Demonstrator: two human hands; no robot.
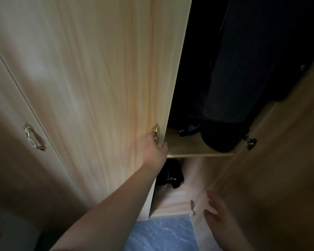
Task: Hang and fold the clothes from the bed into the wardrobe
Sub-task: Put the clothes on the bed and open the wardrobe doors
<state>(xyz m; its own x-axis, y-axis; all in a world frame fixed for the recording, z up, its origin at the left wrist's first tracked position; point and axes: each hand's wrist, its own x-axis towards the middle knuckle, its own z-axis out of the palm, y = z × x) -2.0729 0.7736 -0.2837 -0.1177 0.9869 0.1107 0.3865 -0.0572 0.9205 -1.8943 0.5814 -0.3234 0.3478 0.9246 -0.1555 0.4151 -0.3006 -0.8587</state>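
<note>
— At the wardrobe point(98, 69), which hand has the door?
— The left hand point(153, 146). Its grip is closed around the gold handle point(155, 128) near the edge of the light wooden door point(107, 87), with the thumb hooked over that edge.
— And the other one?
— The right hand point(215, 212) is low, to the right of the wardrobe's opening, blurred, fingers spread and straight, holding nothing. It is just beside the lower part of the right door point(279, 160); I cannot tell whether it touches it.
— Any clothes visible?
— Yes, inside the wardrobe. Dark garments point(243, 78) hang in the upper part, above the shelf point(188, 149). A dark rounded bundle point(221, 138) sits on that shelf, with another dark piece point(187, 129) to its left. Below the shelf, a black garment with pale lettering point(170, 174) lies on the wardrobe's bottom board.
— Anything left of the held door?
— A neighbouring closed door point(16, 124) carrying a curved metal handle point(34, 137).
— And beneath the wardrobe opening?
— Blue marbled floor point(161, 234).
</note>
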